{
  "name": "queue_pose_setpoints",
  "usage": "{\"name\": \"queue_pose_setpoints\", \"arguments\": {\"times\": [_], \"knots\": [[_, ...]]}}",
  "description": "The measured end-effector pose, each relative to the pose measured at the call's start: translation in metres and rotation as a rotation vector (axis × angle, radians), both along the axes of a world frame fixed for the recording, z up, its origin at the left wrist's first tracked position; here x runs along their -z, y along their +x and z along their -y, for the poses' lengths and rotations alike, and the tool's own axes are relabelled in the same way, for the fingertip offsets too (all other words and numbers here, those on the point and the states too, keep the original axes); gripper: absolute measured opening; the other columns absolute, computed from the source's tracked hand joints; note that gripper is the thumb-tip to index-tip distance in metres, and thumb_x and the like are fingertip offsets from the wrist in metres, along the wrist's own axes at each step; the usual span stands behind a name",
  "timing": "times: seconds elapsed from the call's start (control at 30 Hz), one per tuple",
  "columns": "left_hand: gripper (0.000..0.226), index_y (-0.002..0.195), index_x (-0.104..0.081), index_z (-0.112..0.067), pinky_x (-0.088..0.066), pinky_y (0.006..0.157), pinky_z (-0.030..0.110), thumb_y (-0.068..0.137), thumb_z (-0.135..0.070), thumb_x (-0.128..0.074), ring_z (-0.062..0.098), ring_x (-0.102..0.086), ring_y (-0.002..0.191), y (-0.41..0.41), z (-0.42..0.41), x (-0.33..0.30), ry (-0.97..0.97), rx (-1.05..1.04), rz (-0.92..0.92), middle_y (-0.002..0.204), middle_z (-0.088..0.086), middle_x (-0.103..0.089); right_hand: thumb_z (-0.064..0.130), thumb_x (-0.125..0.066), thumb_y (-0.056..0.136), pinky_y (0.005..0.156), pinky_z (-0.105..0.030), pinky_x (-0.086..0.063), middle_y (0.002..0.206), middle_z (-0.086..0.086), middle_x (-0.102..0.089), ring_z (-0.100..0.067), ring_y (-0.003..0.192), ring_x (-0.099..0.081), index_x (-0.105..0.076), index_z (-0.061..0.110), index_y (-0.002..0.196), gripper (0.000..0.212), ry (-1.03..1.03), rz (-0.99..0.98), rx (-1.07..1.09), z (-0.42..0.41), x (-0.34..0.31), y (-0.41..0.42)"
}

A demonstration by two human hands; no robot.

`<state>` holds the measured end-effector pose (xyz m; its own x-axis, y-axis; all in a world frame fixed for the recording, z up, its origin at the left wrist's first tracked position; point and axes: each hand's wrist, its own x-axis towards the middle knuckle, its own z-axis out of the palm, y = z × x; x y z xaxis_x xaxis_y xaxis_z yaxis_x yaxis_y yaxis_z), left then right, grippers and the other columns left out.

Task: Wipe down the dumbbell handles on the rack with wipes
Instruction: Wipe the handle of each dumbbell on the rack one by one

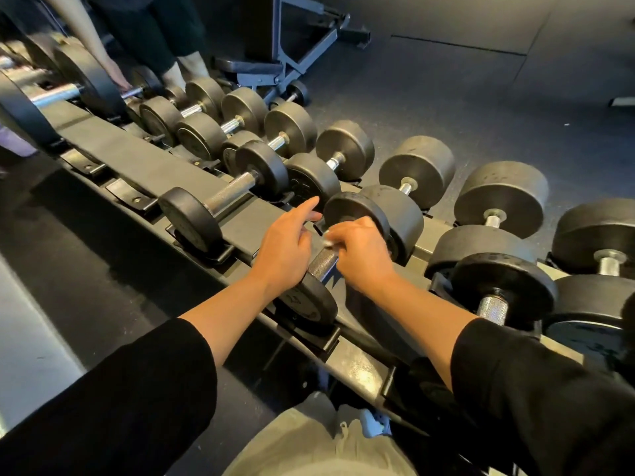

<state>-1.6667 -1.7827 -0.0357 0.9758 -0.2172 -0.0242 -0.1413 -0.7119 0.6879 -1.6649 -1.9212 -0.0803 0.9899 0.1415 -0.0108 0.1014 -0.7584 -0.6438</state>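
— Knurled steel, item one: we list the silver cross-hatched dumbbell handle (323,262) on the front rail of the long black metal rack (144,163), between its near black round end plate (307,301) and its far black round end plate (357,214).

— Its axis?

— It runs from low and near us, on the left, up and away to the right. We count that as the line any wipe stroke has to follow.

— Item two, the wipe?

— A small crumpled white wipe (329,242), pressed on the upper part of that handle. Our right hand (360,255) has its fingers curled round it and over the bar, so we enter it as gripping the wipe against the steel.

— And the other hand?

— Our left hand (287,250) sits just left of the same handle, index finger stretched out toward the far plate, the rest loosely bent, holding nothing we can see. Whether it touches the bar we cannot tell.

— Which is nearer the work?

— The right, already on it. The bare lower stretch of knurling lies below and toward us from that hand, so we judge the next stroke should draw down the axis toward the near plate.

— Remaining stock?

— A neighbouring chrome-handled black dumbbell (223,197) to the left, and another short silver-handled one (494,309) to the right.
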Motion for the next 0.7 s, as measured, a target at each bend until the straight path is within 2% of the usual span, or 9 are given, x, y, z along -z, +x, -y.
{"name": "queue_pose_setpoints", "arguments": {"times": [0.03,0.1,0.13,0.23,0.33,0.4,0.53,0.6,0.7], "knots": [[0.052,0.145,-0.032,-0.021,-0.035,0.103,0.020,0.097,-0.002,-0.040,0.004,-0.048,0.116,0.000,-0.001,0.000,-0.024,0.002,-0.011,0.133,-0.005,-0.051,0.004,-0.058,0.084,0.097,-0.033,-0.041,0.108,0.002,-0.062,-0.018,0.111,-0.046,-0.069,0.022,0.106,0.031,-0.001,0.011,-0.063,-0.002,-0.004,-0.004],[0.053,0.145,-0.033,-0.022,-0.034,0.089,0.002,0.097,-0.003,-0.041,-0.012,-0.048,0.102,0.002,-0.005,0.000,-0.104,-0.020,-0.052,0.131,-0.010,-0.050,0.001,-0.056,0.083,0.092,-0.032,-0.041,0.098,0.002,-0.065,-0.017,0.106,-0.047,-0.070,0.019,0.101,0.029,0.003,0.023,-0.162,-0.005,-0.012,-0.015],[0.052,0.144,-0.035,-0.023,-0.035,0.084,0.000,0.096,-0.003,-0.042,-0.017,-0.047,0.097,0.005,-0.008,0.000,-0.149,-0.040,-0.074,0.130,-0.012,-0.051,-0.002,-0.054,0.082,0.091,-0.032,-0.042,0.098,-0.001,-0.067,-0.018,0.105,-0.048,-0.071,0.016,0.101,0.031,0.036,0.014,-0.170,-0.005,-0.015,-0.020],[0.050,0.138,-0.043,-0.025,-0.041,0.087,0.014,0.094,-0.001,-0.045,-0.003,-0.051,0.096,0.015,-0.017,0.002,-0.273,-0.070,-0.135,0.126,-0.012,-0.055,-0.009,-0.053,0.080,0.096,-0.028,-0.044,0.105,-0.003,-0.070,-0.014,0.104,-0.057,-0.073,0.010,0.102,0.036,0.226,-0.117,-0.091,-0.001,-0.026,-0.026],[0.049,0.136,-0.046,-0.026,-0.036,0.082,0.014,0.095,-0.001,-0.043,0.001,-0.050,0.100,0.031,-0.023,0.004,-0.239,-0.010,-0.171,0.128,-0.011,-0.054,-0.010,-0.053,0.082,0.089,-0.013,-0.042,0.103,0.003,-0.070,-0.005,0.097,-0.057,-0.075,0.011,0.099,0.034,0.349,-0.193,0.044,0.002,-0.031,-0.022],[0.049,0.138,-0.045,-0.027,-0.034,0.089,0.017,0.096,-0.002,-0.042,0.004,-0.048,0.109,0.047,-0.028,0.007,-0.187,0.068,-0.183,0.133,-0.011,-0.051,-0.008,-0.051,0.085,0.087,-0.007,-0.038,0.107,0.003,-0.069,-0.003,0.097,-0.055,-0.074,0.012,0.102,0.034,0.298,-0.129,0.162,0.002,-0.032,-0.014],[0.054,0.143,-0.040,-0.023,-0.026,0.100,0.018,0.095,0.002,-0.042,0.006,-0.039,0.126,0.078,-0.033,0.012,-0.119,0.322,-0.152,0.137,-0.011,-0.043,-0.006,-0.053,0.085,0.094,-0.013,-0.036,0.115,-0.001,-0.068,-0.013,0.108,-0.057,-0.072,0.013,0.109,0.036,0.043,-0.015,0.201,0.001,-0.035,0.003],[0.058,0.144,-0.036,-0.021,-0.024,0.105,0.020,0.093,0.005,-0.043,0.009,-0.035,0.133,0.092,-0.038,0.017,-0.080,0.470,-0.113,0.141,-0.007,-0.042,-0.004,-0.055,0.084,0.099,-0.024,-0.041,0.114,-0.002,-0.068,-0.018,0.109,-0.056,-0.072,0.013,0.109,0.035,-0.077,-0.027,0.158,-0.006,-0.035,0.014],[0.062,0.147,-0.032,-0.021,-0.022,0.108,0.022,0.092,0.005,-0.043,0.015,-0.033,0.137,0.112,-0.046,0.029,0.018,0.676,-0.085,0.148,-0.001,-0.038,0.006,-0.064,0.081,0.087,-0.040,-0.048,0.102,-0.002,-0.069,-0.021,0.097,-0.056,-0.073,0.019,0.100,0.025,-0.260,-0.108,0.068,-0.025,-0.030,0.033]]}}
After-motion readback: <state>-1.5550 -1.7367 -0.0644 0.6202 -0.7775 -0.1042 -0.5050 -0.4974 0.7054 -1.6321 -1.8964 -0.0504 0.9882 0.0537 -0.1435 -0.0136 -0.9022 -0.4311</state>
